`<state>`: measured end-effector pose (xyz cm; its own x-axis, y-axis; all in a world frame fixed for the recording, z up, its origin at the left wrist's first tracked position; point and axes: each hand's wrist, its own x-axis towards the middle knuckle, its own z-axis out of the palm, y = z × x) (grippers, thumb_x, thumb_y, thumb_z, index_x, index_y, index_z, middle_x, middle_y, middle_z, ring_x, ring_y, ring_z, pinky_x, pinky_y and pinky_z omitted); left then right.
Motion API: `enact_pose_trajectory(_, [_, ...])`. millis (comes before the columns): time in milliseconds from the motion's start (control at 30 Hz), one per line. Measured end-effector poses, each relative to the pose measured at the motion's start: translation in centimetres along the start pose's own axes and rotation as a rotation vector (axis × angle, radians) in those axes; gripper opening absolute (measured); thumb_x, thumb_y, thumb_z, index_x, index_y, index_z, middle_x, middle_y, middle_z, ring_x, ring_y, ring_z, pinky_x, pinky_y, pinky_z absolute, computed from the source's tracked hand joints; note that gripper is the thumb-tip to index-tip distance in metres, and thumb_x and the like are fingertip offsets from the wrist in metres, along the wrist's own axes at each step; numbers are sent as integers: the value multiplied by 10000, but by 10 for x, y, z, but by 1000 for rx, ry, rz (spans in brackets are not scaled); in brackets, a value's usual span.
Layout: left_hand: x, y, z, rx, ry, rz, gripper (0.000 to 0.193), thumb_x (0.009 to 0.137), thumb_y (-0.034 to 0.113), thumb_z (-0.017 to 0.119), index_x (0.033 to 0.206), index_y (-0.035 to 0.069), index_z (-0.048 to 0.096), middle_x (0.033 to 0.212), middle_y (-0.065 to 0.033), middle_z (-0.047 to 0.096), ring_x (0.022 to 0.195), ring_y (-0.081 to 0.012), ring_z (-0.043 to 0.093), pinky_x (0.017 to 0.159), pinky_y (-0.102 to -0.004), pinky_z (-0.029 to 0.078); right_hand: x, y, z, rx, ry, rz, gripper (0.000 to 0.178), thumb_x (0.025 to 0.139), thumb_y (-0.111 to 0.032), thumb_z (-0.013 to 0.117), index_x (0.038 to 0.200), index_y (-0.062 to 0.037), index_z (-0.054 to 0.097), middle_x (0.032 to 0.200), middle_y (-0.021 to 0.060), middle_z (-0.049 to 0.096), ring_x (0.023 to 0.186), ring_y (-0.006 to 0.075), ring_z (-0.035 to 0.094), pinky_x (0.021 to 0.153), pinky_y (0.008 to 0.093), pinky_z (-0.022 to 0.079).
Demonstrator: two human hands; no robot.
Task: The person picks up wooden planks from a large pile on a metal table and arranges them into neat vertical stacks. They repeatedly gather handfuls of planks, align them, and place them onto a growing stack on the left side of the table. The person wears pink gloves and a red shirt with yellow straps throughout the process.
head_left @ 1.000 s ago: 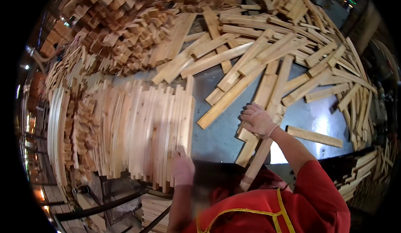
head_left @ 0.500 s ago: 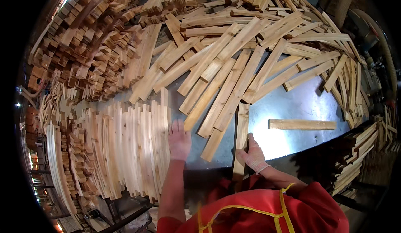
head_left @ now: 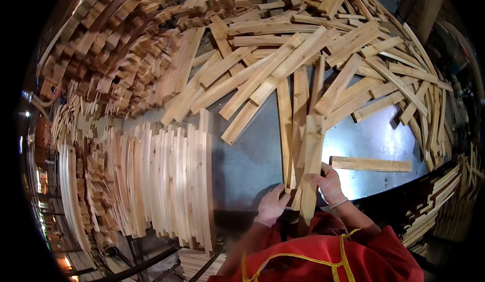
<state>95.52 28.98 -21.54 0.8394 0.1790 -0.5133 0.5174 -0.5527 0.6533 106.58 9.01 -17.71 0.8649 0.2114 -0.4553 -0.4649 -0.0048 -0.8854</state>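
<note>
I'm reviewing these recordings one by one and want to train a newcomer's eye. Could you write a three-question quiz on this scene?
1. True or false: the right-hand grip is on a wooden plank.

2. Multiple choice: from the person's viewpoint, where does the row of slats lie relative to the left-hand grip?
A) To its right
B) To its left
C) Directly beneath it

3. Short answer: which grip is nearer the lone board lying crosswise on the right part of the table?

Key:
1. True
2. B
3. The right-hand grip
</note>
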Motion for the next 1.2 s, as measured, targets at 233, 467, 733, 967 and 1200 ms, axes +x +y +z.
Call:
enact_pose_trajectory(233, [-66, 1, -77, -271, 108, 194, 719, 920, 318, 779, 1519, 9, 528, 1372, -230, 652, 1247, -345, 675, 1040, -409, 530, 7, -62, 72, 82, -141, -83, 392, 911, -106, 750, 1273, 31, 688, 1080, 60, 743, 934, 144, 676, 849, 289, 546])
enact_pose_trajectory(467, [-54, -64, -116, -2, 407, -71, 608, 904, 334, 756, 1394, 14, 592, 1312, -196, 670, 1179, -297, 669, 1015, -443, 516, 24, 7, 129, -105, -327, -111, 630, 956, -172, 745, 1521, -3, 521, 1232, 101, 707, 1048, 179, 667, 891, 322, 544])
enact_pose_trajectory(733, [1, -79, -151, 927, 672, -177, 876, 869, 423, 776, 1579, 55, 417, 1555, -178, 461, 1431, -407, 428, 1183, -566, 345, 103, -47, 16, -589, 281, -485, 671, 890, -297, 771, 1481, -32, 598, 1343, 222, 684, 1259, 351, 655, 1088, 414, 503])
enact_pose_trajectory(967, [207, 33, -197, 596, 767, 458, 892, 866, 451, 779, 1544, -10, 429, 1512, -224, 519, 1434, -392, 462, 1184, -497, 402, 169, -111, 89, -1464, -246, -862, 305, 865, -262, 682, 1113, -89, 719, 1053, 84, 726, 1098, 304, 655, 989, 443, 494])
enact_pose_trajectory(1200, [243, 84, -180, 574, 342, -91, 1223, 733, 642, 863, 1613, 22, 282, 1476, -238, 539, 1406, -412, 499, 1155, -500, 433, 157, -77, 3, -1546, -657, -897, 257, 871, -335, 679, 888, -104, 789, 1086, 38, 720, 1191, 260, 570, 1037, 424, 451])
